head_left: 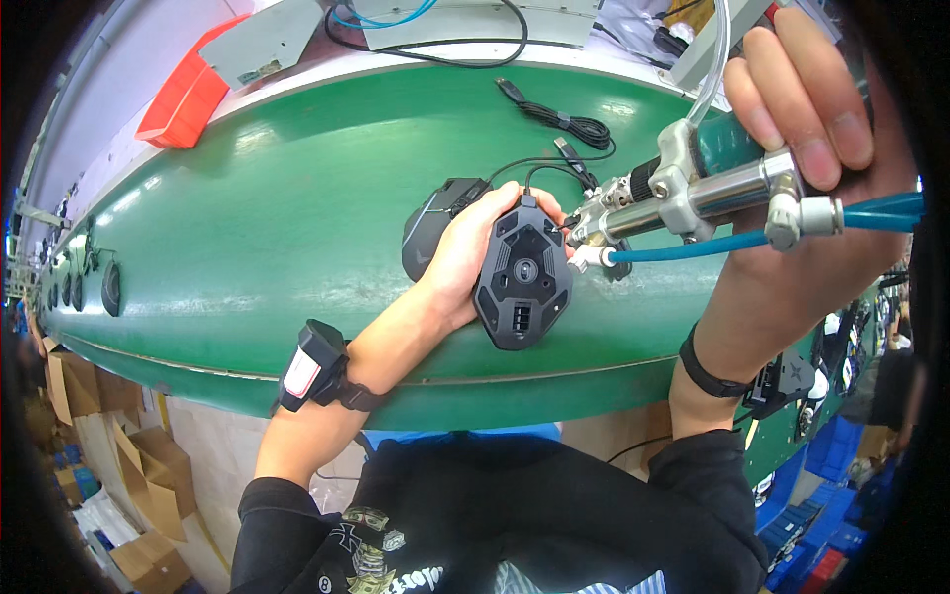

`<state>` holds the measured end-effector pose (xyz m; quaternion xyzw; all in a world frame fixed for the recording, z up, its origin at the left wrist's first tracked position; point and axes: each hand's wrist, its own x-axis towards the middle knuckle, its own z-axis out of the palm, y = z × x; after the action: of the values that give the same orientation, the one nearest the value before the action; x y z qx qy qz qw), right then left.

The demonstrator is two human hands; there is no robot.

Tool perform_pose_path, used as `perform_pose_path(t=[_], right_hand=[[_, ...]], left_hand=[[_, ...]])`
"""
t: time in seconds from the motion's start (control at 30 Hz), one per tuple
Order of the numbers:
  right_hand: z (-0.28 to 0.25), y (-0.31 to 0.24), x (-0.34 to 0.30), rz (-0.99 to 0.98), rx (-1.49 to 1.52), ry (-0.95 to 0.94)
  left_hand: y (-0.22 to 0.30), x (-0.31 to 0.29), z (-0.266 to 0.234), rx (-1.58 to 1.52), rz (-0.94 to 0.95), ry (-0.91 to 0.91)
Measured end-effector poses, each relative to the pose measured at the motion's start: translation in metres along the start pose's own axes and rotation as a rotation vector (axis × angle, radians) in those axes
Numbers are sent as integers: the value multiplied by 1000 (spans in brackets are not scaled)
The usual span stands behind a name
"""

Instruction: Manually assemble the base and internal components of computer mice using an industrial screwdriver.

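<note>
A black computer mouse (522,282) lies in my left hand (463,247), underside up, its fingers wrapped round it from behind. My right hand (807,109) grips a powered screwdriver (683,193) with a metal cylinder, a green body and blue air hoses. The screwdriver's tip meets the upper right edge of the held mouse; whether it touches a screw is too small to tell. Behind my left hand, a second black mouse (435,233) rests on the green belt (247,238). Its cable runs toward a coiled black cable (579,127).
An orange bin (188,89) stands at the far left beside a grey metal panel (265,45). Several dark mice (111,287) lie farther along the belt at left. Cardboard boxes (158,475) stand on the floor at left, and blue crates (831,450) at lower right.
</note>
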<state>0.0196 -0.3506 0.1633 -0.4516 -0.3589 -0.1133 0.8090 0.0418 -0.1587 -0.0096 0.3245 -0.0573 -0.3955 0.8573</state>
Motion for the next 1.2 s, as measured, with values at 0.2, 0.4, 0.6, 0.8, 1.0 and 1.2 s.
perform_pose_path(t=[0.2, 0.4, 0.6, 0.8, 1.0, 1.2], right_hand=[[15, 8, 4, 6, -34, -51], [32, 8, -1, -23, -160, 48], [53, 12, -5, -12, -265, 83], [41, -63, 29, -84, -234, 116], [54, -72, 20, -85, -351, 227], [64, -26, 3, -104, -367, 270]], left_hand=[[2, -5, 3, -19, 10, -29], [-4, -6, 2, -60, 30, -26], [-10, -6, 0, -26, 7, -44], [-14, -2, -1, -147, -72, -66], [-21, -6, 7, -118, -150, -234], [-31, -5, 6, -177, -190, -122]])
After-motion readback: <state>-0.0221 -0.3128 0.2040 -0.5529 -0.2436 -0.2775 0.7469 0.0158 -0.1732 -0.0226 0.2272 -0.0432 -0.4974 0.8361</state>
